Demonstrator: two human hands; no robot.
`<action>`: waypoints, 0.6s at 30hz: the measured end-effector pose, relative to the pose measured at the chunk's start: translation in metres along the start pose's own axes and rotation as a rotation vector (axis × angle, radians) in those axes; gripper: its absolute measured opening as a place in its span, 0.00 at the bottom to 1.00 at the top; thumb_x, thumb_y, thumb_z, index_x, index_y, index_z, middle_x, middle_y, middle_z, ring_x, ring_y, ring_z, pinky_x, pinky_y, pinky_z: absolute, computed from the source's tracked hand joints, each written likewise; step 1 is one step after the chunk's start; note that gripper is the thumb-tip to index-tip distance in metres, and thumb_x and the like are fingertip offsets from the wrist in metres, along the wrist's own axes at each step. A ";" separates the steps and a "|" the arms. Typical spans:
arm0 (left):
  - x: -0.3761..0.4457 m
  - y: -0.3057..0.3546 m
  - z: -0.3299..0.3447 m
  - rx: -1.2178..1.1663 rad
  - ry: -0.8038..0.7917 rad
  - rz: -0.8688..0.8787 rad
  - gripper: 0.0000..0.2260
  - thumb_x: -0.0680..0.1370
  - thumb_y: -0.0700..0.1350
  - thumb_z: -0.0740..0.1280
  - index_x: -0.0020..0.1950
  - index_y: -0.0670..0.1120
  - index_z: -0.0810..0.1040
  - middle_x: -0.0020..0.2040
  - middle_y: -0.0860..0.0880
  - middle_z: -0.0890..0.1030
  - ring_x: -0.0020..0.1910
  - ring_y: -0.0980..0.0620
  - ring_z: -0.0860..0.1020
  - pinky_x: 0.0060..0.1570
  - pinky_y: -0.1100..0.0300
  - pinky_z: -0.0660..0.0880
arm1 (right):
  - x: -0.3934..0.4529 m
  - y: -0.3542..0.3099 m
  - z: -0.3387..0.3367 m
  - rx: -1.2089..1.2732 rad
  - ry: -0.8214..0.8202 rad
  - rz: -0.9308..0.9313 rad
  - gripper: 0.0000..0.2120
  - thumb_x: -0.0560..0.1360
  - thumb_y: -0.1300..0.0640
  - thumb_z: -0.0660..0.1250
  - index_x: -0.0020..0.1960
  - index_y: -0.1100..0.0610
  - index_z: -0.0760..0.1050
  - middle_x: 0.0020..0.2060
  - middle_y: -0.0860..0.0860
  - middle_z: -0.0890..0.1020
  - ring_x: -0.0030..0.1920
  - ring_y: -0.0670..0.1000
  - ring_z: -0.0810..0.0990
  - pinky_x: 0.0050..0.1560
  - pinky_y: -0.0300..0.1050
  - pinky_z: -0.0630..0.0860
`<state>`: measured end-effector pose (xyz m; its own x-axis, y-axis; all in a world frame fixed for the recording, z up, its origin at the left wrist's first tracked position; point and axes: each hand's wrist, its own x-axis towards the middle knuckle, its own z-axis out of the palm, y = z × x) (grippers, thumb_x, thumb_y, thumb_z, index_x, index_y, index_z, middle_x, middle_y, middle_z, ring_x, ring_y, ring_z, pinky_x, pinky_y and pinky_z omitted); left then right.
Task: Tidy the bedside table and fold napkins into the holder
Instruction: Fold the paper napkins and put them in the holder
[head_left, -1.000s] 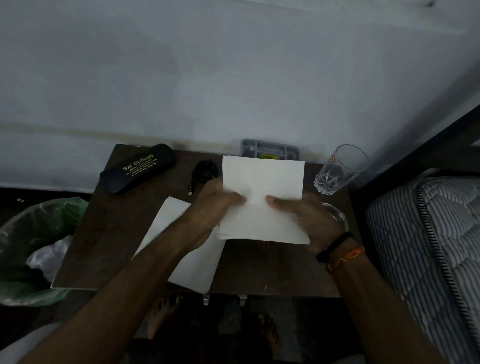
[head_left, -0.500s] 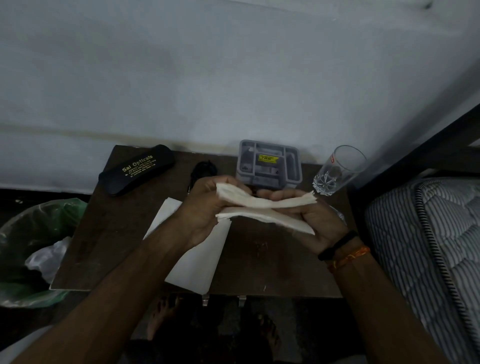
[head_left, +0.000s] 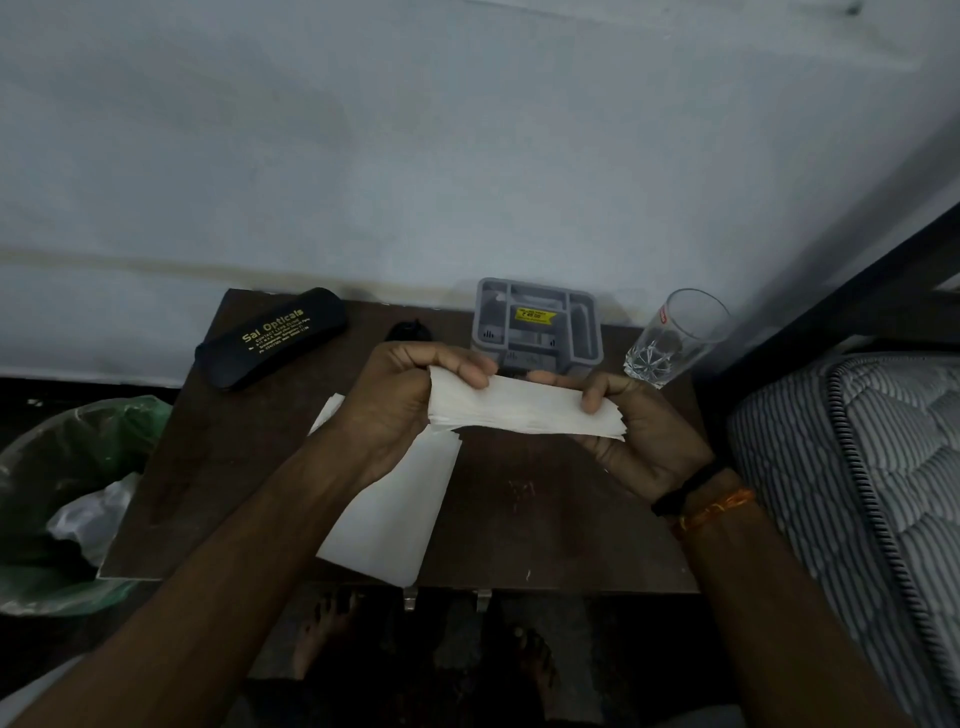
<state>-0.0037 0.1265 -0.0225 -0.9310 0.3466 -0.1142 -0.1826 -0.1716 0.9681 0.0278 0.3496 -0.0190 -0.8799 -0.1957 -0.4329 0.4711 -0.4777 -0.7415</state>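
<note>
White paper, a folded napkin (head_left: 524, 410), is held level above the table (head_left: 545, 499), just in front of the grey holder (head_left: 537, 325). The left hand (head_left: 400, 400) grips its left end, fingers curled over the top edge and thumb pressed on the upper face; the right hand (head_left: 639, 431) pinches the right end, thumb on top and fingers beneath, so the strip spans between the two. The layered edges show along its near side. A second napkin (head_left: 389, 514) lies flat on the table under the left forearm, its near corner reaching the table's front edge. At the back left lies a black case (head_left: 270, 338) with yellow lettering, set at an angle; a small black item (head_left: 410, 330) sits between it and the holder, too dark to identify. A clear glass (head_left: 675, 338) stands at the back right corner. A bin (head_left: 67, 493) lined with green plastic sits left of the table, and a striped mattress (head_left: 857, 493) lies to the right.
</note>
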 end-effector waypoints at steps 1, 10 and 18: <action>0.000 0.000 0.000 0.013 -0.001 0.010 0.23 0.76 0.27 0.61 0.32 0.49 0.86 0.42 0.50 0.85 0.47 0.50 0.81 0.47 0.55 0.81 | 0.000 0.001 -0.001 -0.001 -0.010 -0.003 0.14 0.64 0.74 0.59 0.26 0.61 0.76 0.54 0.62 0.83 0.55 0.60 0.83 0.48 0.48 0.83; 0.000 0.000 -0.007 0.050 -0.013 0.030 0.25 0.76 0.25 0.60 0.33 0.49 0.86 0.43 0.50 0.85 0.47 0.52 0.82 0.43 0.56 0.82 | 0.004 0.000 -0.012 -0.025 0.026 -0.012 0.21 0.71 0.75 0.54 0.27 0.59 0.75 0.54 0.63 0.83 0.57 0.62 0.82 0.53 0.54 0.82; 0.002 -0.001 -0.014 0.110 0.028 0.089 0.19 0.75 0.31 0.64 0.34 0.51 0.86 0.44 0.52 0.85 0.50 0.49 0.81 0.47 0.48 0.81 | 0.002 -0.004 -0.016 -0.100 0.319 -0.096 0.09 0.76 0.64 0.59 0.50 0.59 0.78 0.44 0.53 0.83 0.47 0.55 0.78 0.33 0.41 0.80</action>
<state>-0.0095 0.1149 -0.0269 -0.9507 0.3084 -0.0316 -0.0647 -0.0976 0.9931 0.0247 0.3650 -0.0249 -0.8643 0.1316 -0.4854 0.4044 -0.3919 -0.8264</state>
